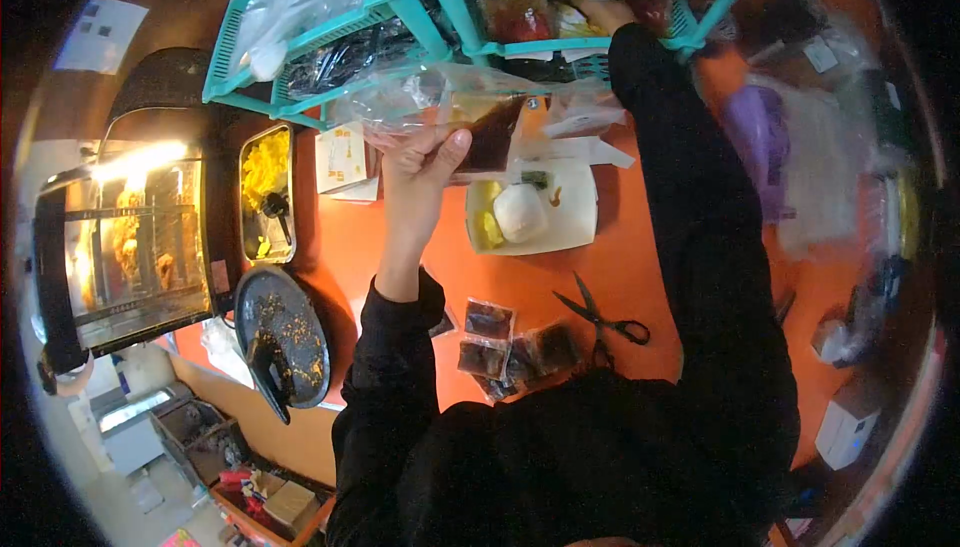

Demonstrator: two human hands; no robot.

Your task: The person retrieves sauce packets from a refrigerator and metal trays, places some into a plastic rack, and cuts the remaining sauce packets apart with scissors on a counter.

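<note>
My left hand (425, 159) is closed, thumb on top, on a clear plastic bag that holds a dark brown sauce packet (492, 140). It is held up in front of the teal baskets. My right hand (606, 15) reaches into a teal basket (540, 47) among red and yellow packets (572, 19); its fingertips are hidden there. Just beyond the left hand, a white paper tray (570, 237) holds a white rice mound (520, 212), yellow pieces (488, 229) and something dark green. Black scissors (598, 319) lie on the orange table (400, 232), blades apart.
Several dark sachets (490, 319) lie near my body. To the left are a black pan (285, 337) with crumbs, a metal tray of yellow food (266, 172) and a lit glass display case (130, 247). Plastic bags (815, 167) and a white box (846, 425) sit at the right.
</note>
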